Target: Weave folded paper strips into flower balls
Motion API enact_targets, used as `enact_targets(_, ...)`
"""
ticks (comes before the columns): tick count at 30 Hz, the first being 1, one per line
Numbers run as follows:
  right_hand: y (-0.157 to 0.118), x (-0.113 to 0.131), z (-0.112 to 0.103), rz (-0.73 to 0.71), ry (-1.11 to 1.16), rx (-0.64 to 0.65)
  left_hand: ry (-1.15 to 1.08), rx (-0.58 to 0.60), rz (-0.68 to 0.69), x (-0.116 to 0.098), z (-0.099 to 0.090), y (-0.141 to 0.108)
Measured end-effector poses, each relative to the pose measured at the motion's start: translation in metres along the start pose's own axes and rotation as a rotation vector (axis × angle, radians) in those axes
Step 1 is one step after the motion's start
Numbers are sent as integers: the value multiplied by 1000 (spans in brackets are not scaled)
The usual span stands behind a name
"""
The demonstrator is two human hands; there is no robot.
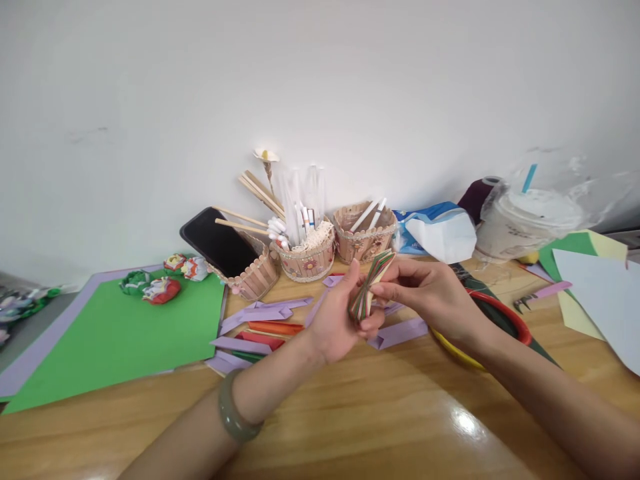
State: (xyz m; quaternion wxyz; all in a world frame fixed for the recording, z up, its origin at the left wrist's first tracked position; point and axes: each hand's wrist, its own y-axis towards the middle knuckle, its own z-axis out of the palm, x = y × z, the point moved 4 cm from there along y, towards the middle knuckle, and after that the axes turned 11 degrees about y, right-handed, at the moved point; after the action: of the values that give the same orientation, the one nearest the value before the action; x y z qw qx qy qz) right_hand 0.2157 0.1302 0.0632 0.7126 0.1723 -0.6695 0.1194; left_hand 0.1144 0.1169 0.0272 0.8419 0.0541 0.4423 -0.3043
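Note:
Between my two hands is a stack of folded paper strips (pixel 370 283) in green, red and cream, pinched narrow at its middle and fanned at both ends. My left hand (pixel 334 319) is closed around its lower part, with a bangle on that wrist. The fingertips of my right hand (pixel 427 290) pinch the stack near its middle from the right. Folded purple paper strips (pixel 400 332) lie on the table behind and below my hands. An orange strip (pixel 275 327) and a red strip (pixel 260 340) lie left of my left hand.
Green paper sheets (pixel 135 340) bear small paper flowers (pixel 161 291) at left. Woven-looking baskets (pixel 306 264) hold sticks, pens and a phone (pixel 219 241) along the wall. A tissue pack (pixel 434 230), a lidded cup (pixel 530 223) and scissors-like red-yellow rings (pixel 515 320) are at right.

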Motion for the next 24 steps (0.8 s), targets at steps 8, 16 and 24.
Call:
enact_targets(8,2,4,-13,-130,-486,-98,411,-329,195,-14,-18,-1)
enact_targets(16,3,10,-10,-200,-630,32,388,-350,127,-18,-22,-1)
enact_targets(24,2,8,-6,-198,-661,66,319,-374,75,-15,-22,0)
